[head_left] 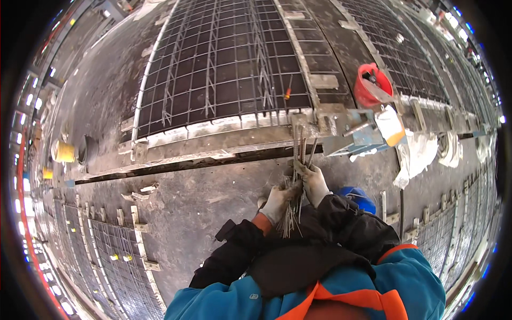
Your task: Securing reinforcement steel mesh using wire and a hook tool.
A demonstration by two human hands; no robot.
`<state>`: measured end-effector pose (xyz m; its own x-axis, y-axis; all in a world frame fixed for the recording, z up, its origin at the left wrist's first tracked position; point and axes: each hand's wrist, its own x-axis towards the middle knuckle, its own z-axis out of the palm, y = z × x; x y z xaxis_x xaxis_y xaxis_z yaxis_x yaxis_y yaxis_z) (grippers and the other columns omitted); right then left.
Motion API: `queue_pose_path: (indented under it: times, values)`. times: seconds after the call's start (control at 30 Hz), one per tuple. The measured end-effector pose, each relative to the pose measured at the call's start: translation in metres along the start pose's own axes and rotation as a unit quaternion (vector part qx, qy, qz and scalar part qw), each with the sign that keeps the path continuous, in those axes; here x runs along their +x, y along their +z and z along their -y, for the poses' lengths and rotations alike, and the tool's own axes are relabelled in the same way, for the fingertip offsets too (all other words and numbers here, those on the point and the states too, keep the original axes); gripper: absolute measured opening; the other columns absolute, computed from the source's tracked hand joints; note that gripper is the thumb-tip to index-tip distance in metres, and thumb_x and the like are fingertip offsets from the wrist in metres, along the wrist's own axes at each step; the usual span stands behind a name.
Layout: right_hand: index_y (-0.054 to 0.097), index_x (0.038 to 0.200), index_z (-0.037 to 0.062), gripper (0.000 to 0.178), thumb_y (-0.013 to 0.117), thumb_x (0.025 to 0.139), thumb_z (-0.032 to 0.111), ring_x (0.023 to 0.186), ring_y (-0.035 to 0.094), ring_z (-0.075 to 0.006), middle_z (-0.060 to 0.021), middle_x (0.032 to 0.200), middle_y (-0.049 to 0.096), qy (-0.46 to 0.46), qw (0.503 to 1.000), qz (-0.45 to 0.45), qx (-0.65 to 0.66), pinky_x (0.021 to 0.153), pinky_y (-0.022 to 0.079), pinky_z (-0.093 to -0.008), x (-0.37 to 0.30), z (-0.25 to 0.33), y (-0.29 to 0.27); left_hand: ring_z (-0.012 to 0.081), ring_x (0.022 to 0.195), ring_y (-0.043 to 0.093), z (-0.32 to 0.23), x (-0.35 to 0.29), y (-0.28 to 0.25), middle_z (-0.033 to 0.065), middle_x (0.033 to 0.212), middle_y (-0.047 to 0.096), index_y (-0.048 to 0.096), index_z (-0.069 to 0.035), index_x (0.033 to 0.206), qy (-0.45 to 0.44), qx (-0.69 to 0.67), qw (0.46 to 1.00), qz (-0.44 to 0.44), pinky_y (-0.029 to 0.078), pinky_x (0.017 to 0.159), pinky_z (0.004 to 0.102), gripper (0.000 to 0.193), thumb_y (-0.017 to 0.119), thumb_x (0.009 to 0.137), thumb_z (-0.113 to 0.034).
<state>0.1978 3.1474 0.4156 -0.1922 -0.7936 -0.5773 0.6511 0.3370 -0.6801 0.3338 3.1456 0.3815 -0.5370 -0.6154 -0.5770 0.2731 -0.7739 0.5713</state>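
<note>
Both my hands are in pale work gloves, close together in front of my body. My left hand (278, 204) is closed around a bundle of thin metal wires (289, 223), whose loose ends fan out below it. Just to its right and slightly farther off, my right hand (313, 184) grips several metal rods (303, 146) that point away toward the form edge. The fingers partly hide where rods and wires meet, so I cannot tell whether they are one bundle.
A steel mesh (229, 69) lies in a framed form ahead, behind a raised edge beam (208, 149). To the right are a red bucket (372, 85), a blue metal box (368, 136), white sheeting (418, 160) and a blue round object (358, 198). A yellow bucket (64, 152) stands left.
</note>
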Motion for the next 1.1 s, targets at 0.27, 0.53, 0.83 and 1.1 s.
queue_pose_path:
  times: [0.27,0.53,0.83,1.1]
  values:
    - [0.064,0.118,-0.0037,0.028,0.066,0.097,0.014,0.093,0.066,-0.0144,-0.0086,0.105,0.07,-0.077,0.994,0.048,-0.053,0.081,0.053,-0.0274,0.053,-0.042,0.112,0.0135,0.078,0.066,-0.072,-0.005,-0.078,0.0042,0.096,0.07,0.065,0.0,0.114,0.08,-0.104,0.99,-0.042,0.055,0.069,0.0287,0.021,0.066,0.094,-0.008]
    - [0.066,0.111,-0.0055,0.019,0.064,0.097,0.008,0.082,0.066,-0.0128,-0.0053,0.097,0.07,-0.04,0.997,0.025,0.065,0.071,0.052,-0.0259,0.13,-0.061,0.169,0.0104,0.066,0.061,-0.14,0.015,-0.139,0.0011,0.083,0.068,0.071,-0.003,0.104,0.145,-0.119,0.961,-0.202,0.046,0.057,0.0241,0.018,0.069,0.094,-0.017]
    - [0.066,0.097,0.0038,0.016,0.067,0.094,0.019,0.064,0.068,-0.0245,-0.0117,0.079,0.069,0.081,0.995,-0.014,-0.05,0.056,0.056,-0.0402,0.321,-0.065,0.106,0.0138,0.075,0.062,-0.232,0.036,-0.226,0.004,0.088,0.07,0.071,-0.002,0.1,0.197,-0.136,0.888,-0.392,0.047,0.062,0.0287,0.021,0.072,0.092,-0.022]
    - [0.064,0.093,0.0011,0.014,0.068,0.092,0.014,0.059,0.066,-0.028,-0.0134,0.077,0.068,0.224,0.947,0.125,-0.191,0.053,0.054,-0.0413,0.325,-0.082,0.138,0.0144,0.051,0.053,-0.27,0.045,-0.222,0.0017,0.073,0.059,0.069,-0.002,0.1,0.163,-0.176,0.861,-0.448,0.043,0.044,0.03,0.029,0.07,0.094,-0.03]
